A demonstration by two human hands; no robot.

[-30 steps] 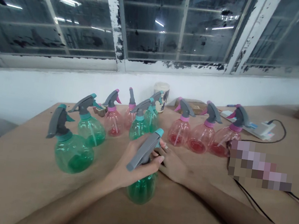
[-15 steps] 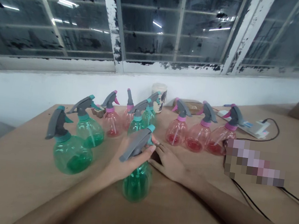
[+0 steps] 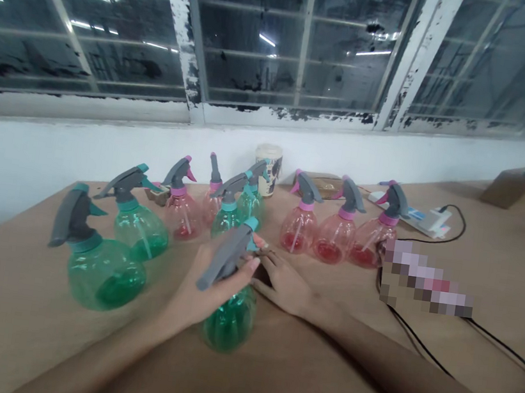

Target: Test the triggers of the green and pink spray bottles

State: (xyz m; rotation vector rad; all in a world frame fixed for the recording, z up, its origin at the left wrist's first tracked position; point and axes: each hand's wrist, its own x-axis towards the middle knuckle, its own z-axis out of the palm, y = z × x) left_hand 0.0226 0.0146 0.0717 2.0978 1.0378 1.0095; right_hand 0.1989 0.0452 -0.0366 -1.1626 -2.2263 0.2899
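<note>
Windows (image 3: 297,40) with flaky frames are stretching across the whole top, well beyond both hands, strip lights glowing in the dark glass. White wall (image 3: 231,138) is running underneath, also ahead of my hands. Then the brown table (image 3: 9,318), which is spreading out under everything.

My left hand (image 3: 195,297) is wrapping closely round the neck of a green spray bottle (image 3: 228,327), thumb lying along the near side. The green body is showing right below my grip and the grey head is poking up above it. My right hand (image 3: 290,287) is hovering or resting just beside it, half curled with a gap between thumb and fingers; the tips are sitting near the teal trigger (image 3: 252,243), and I honestly can't tell if they're touching anything.

Two more green bottles (image 3: 104,275) are standing left of my left hand, and another green pair (image 3: 250,206) is standing just past it. Two pink bottles (image 3: 185,215) are sitting beyond that hand, slightly left, while three pink ones (image 3: 297,230) are lining up beyond my right hand.

Some pixelated patch (image 3: 428,276) is covering something right of my right hand. A cardboard box (image 3: 505,186) is sitting far off to the right, a brown packet (image 3: 324,186) is lying behind the pink trio, and a paper cup (image 3: 270,172) is standing straight ahead, near the wall.
</note>
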